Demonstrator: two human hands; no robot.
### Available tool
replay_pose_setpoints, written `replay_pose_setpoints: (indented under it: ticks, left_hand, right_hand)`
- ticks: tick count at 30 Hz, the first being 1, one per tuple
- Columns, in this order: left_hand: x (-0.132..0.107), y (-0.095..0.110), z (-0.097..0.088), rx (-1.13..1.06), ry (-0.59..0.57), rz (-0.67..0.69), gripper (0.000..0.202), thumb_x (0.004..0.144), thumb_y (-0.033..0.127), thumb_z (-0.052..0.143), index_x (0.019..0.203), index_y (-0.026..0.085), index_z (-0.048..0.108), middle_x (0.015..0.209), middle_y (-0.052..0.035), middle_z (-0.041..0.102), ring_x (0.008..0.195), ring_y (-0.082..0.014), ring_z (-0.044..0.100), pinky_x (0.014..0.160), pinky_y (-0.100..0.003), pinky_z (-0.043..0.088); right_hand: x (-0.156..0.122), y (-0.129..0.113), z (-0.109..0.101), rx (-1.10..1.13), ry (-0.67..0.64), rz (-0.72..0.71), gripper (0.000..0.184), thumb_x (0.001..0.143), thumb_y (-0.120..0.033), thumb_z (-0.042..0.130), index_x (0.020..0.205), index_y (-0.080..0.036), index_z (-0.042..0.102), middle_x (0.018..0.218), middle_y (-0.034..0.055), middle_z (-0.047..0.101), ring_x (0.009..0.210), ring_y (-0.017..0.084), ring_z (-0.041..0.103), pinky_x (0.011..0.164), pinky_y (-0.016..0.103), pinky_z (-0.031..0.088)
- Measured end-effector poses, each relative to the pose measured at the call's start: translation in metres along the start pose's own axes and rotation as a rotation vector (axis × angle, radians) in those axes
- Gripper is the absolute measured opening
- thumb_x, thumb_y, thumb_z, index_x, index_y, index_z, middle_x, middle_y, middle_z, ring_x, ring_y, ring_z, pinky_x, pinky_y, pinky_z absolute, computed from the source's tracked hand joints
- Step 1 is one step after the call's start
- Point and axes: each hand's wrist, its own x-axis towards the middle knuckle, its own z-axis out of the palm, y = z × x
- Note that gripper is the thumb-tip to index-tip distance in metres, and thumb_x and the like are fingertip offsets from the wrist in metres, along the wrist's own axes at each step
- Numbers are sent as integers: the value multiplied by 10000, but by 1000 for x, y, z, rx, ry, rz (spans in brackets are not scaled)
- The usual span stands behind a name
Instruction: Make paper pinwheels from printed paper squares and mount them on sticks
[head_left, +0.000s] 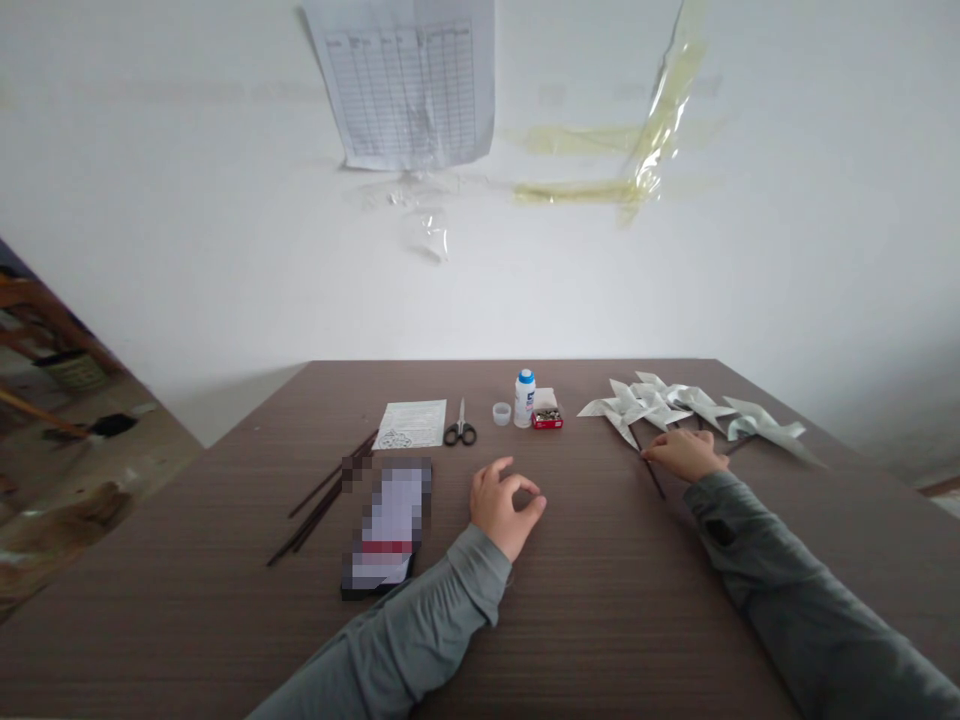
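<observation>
My right hand (688, 455) is closed on the thin dark stick (654, 478) of a white paper pinwheel (621, 407), at the right side of the table. Several more white pinwheels (701, 402) lie just beyond and beside that hand, partly overlapping. My left hand (504, 508) hovers at or rests on the middle of the table; which of these I cannot tell. Its thumb and index fingertips meet in a ring, with nothing visible between them, and the other fingers are curved. Closest to it on the left is a phone (390, 525) with a blurred screen.
Dark thin sticks (322, 505) lie left on the brown table (570, 610). Farther back are a printed sheet (411, 424), black-handled scissors (460, 428), a small clear cup (501, 412), a blue-capped white bottle (524, 398) and a red box (547, 418) of small metal pieces.
</observation>
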Motion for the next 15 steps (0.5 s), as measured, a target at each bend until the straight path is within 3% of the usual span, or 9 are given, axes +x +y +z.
replay_pose_setpoints:
  ticks: [3, 7, 11, 15]
  left_hand:
    - [0, 1, 1, 18, -10, -10, 96, 966, 219, 1052, 978, 301, 1005, 1647, -159, 877, 1630, -464, 778, 1452, -731, 574]
    - [0, 0, 3, 30, -13, -21, 95, 974, 200, 1041, 1002, 286, 1012, 1670, -182, 864, 1652, -468, 774, 1466, -727, 561]
    - [0, -5, 6, 24, 8, 4, 100, 955, 212, 1042, 981, 298, 998, 1606, -155, 884, 1622, -456, 782, 1433, -722, 592]
    - [0, -5, 4, 34, 1, 11, 83, 962, 237, 1043, 971, 305, 996, 1602, -150, 893, 1608, -459, 787, 1426, -722, 606]
  right_hand:
    - [3, 0, -10, -85, -60, 128, 260, 759, -317, 984, 642, -254, 760, 1245, 312, 900, 1602, 756, 664, 1160, 1018, 551]
    - [4, 0, -22, -148, -97, 199, 188, 844, -281, 945, 710, -247, 818, 1452, 320, 894, 1707, 725, 618, 1238, 985, 528]
    - [4, -2, -28, -179, -95, 223, 217, 876, -304, 935, 705, -249, 814, 1514, 313, 886, 1719, 725, 615, 1257, 990, 506]
    - [1, -6, -30, -223, -89, 235, 317, 953, -308, 896, 661, -238, 795, 1576, 360, 860, 1720, 707, 598, 1234, 934, 491]
